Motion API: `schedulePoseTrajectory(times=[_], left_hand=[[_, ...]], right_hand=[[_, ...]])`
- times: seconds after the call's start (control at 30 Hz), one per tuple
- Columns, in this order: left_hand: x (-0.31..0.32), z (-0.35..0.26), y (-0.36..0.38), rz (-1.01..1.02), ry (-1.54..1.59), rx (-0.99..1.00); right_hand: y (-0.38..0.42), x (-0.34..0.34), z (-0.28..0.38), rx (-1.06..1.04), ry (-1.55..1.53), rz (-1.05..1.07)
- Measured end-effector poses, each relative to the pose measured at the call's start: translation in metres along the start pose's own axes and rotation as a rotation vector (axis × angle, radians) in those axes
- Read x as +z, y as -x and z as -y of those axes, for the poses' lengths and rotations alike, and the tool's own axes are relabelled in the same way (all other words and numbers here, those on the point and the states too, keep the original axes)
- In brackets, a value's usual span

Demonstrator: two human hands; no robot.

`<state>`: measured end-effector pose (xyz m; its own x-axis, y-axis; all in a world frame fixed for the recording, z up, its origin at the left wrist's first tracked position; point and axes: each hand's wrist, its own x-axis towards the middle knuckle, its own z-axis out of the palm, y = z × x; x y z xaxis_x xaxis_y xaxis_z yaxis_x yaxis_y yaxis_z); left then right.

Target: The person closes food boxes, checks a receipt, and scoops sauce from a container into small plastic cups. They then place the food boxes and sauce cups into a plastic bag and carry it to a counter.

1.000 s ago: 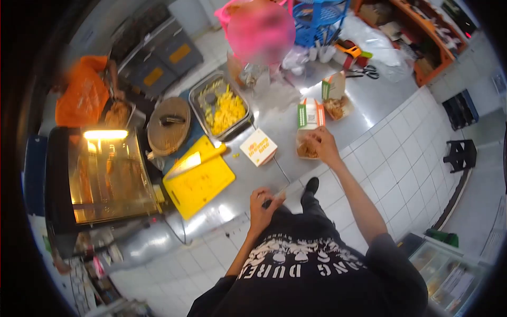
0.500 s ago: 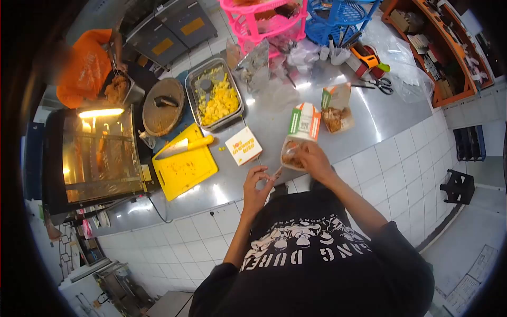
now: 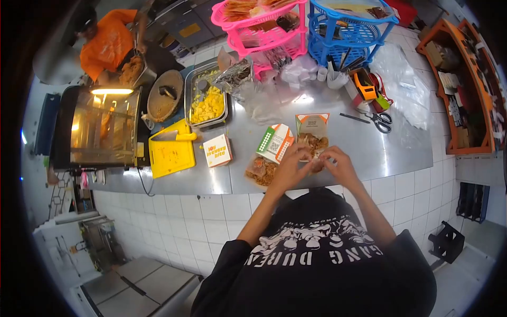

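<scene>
Two open paper food boxes stand side by side at the table's near edge. The left box has a green, orange and white printed lid [image 3: 275, 142] folded back and a brown shredded filling [image 3: 262, 171]. My left hand [image 3: 292, 168] and my right hand [image 3: 338, 166] meet over the near side of the right box, whose raised lid [image 3: 312, 124] stands behind more brown food [image 3: 315, 141]. The fingertips of both hands are pinched close together. Whatever is between them is too small to name. A closed white box [image 3: 217, 151] with orange lettering sits farther left.
A yellow cutting board [image 3: 171, 158] carries a knife [image 3: 177, 137]. Nearby are a metal tray of yellow pieces [image 3: 208, 107], a stone mortar [image 3: 165, 108] and a lit display case [image 3: 105, 127]. Scissors [image 3: 381, 122] lie right. An orange-shirted person [image 3: 108, 45] holds a food container at back left.
My right hand has left the filling of the left box, and my left hand has come rightward from beside it. Both hands are now together over the right box. The view has shifted.
</scene>
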<state>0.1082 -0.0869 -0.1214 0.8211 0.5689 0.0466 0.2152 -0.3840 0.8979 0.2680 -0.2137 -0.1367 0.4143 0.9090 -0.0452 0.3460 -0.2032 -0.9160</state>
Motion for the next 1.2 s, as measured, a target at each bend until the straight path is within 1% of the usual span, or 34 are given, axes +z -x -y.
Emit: schedulePoseTrajectory(times=[0.03,0.07,0.1,0.2,0.27,0.33,0.37,0.4,0.43,0.47,0.5,0.53,0.6,0.7,0.8,0.9,1.0,1.03,1.13,1.2], left_hand=[[0.012,0.001,0.001,-0.049,-0.016,-0.018],[0.023,0.005,-0.001,-0.106,-0.033,-0.031],[0.031,0.009,-0.007,-0.172,-0.051,-0.034],[0.047,0.019,-0.01,-0.284,-0.07,-0.044],[0.057,0.025,-0.009,-0.329,-0.062,-0.071],[0.065,0.035,-0.007,-0.361,-0.063,-0.1],[0.07,0.039,-0.004,-0.374,-0.065,-0.117],[0.073,0.037,-0.003,-0.345,-0.078,-0.173],[0.071,0.037,-0.004,-0.324,-0.089,-0.227],[0.067,0.03,-0.005,-0.363,-0.12,-0.17],[0.064,0.024,-0.006,-0.387,-0.146,-0.118],[0.063,0.027,-0.006,-0.375,-0.145,-0.149],[0.068,0.036,-0.009,-0.33,-0.112,-0.207],[0.081,0.059,-0.013,-0.334,-0.241,-0.174],[0.084,0.055,-0.017,-0.49,-0.281,-0.013],[0.078,0.029,-0.019,-0.488,-0.243,-0.072],[0.088,0.048,-0.018,-0.485,-0.315,0.044],[0.087,0.047,-0.021,-0.515,-0.337,0.057],[0.089,0.044,-0.019,-0.575,-0.422,0.097],[0.093,0.045,-0.018,-0.586,-0.507,0.136]], right_hand=[[0.0,-0.007,-0.005,0.013,0.011,0.007],[-0.005,-0.009,-0.014,-0.059,0.023,-0.014],[-0.012,-0.011,-0.021,-0.088,0.069,-0.007],[-0.022,-0.013,-0.029,-0.15,0.17,0.041],[-0.027,-0.015,-0.032,-0.164,0.192,0.104],[-0.028,-0.012,-0.038,-0.294,0.171,0.051],[-0.028,-0.012,-0.043,-0.283,0.181,0.08],[-0.029,-0.012,-0.05,-0.284,0.191,0.107],[-0.033,-0.013,-0.049,-0.335,0.199,0.125],[-0.038,-0.016,-0.047,-0.385,0.207,0.136],[-0.04,-0.015,-0.045,-0.365,0.205,0.109],[-0.039,-0.014,-0.046,-0.326,0.208,0.083],[-0.04,-0.012,-0.052,-0.35,0.209,0.114],[-0.046,-0.016,-0.049,-0.333,0.245,0.117],[-0.05,-0.011,-0.065,-0.319,0.283,0.105],[-0.056,-0.007,-0.082,-0.342,0.329,0.115],[-0.058,-0.007,-0.067,-0.354,0.29,0.1],[-0.057,-0.009,-0.058,-0.354,0.263,0.083],[-0.048,-0.014,-0.044,-0.271,0.235,-0.079],[-0.042,-0.011,-0.064,-0.175,0.187,-0.083]])
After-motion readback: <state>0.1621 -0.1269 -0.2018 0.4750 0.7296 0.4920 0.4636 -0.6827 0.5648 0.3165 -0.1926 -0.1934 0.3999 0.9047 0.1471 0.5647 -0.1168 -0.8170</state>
